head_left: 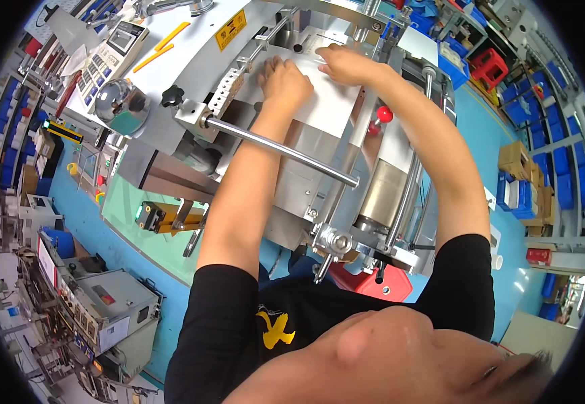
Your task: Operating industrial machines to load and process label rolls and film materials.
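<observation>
A white sheet point(326, 106) lies flat on the metal bed of a bench machine in front of me. My left hand point(286, 84) rests palm down at the sheet's left edge, fingers slightly bent and apart. Reaching in from the right, my right hand point(345, 65) lies over the far part of the sheet. Its fingers point left, and a gap shows between finger and thumb. Neither hand visibly grips anything, though the undersides are hidden. A steel rod point(279, 151) crosses above my left forearm. Beside my right forearm is a red ball knob point(385, 114).
A black star knob point(172, 96) and a shiny metal dome point(121, 106) stand left of the bed. Two yellow strips point(162, 48) lie near a keypad device point(114, 57). A clamp joint point(333, 240) juts out at the near end, above a red stool point(376, 283). Shelves with blue bins line the right.
</observation>
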`<state>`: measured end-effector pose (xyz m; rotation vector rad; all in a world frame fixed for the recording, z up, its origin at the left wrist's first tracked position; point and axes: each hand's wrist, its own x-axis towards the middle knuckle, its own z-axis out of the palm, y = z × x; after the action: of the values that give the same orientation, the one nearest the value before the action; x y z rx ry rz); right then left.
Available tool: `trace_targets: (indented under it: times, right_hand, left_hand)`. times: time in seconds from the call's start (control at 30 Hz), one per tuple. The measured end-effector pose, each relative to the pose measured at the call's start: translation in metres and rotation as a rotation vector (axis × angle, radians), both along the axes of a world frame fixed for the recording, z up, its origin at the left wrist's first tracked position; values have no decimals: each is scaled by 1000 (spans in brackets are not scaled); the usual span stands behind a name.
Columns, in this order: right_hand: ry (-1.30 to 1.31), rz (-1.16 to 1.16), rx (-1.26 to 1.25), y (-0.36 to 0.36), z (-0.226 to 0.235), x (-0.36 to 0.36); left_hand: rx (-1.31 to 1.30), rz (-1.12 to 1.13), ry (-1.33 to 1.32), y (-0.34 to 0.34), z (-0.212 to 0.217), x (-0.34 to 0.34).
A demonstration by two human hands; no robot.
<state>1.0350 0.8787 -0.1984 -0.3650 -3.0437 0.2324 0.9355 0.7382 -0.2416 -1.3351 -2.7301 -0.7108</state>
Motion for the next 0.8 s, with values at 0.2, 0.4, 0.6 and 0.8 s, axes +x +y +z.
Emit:
trace_targets:
  times: [0.2,0.4,0.6,0.8]
  right_hand:
    - [79,-181,51,15,-21,-59]
    - [59,-146,94,26,-22,-82]
    - [-3,-113,38,24,-15,-92]
    - [130,-55,69,30,-31,-93]
  left_hand:
    - [-179,-94,-89,20,8,-24]
    - [-203,-163,-44,20,-2,-32]
    - [-162,-151,7,19,-8,-34]
    - [-165,-155,39,20,-10,-33]
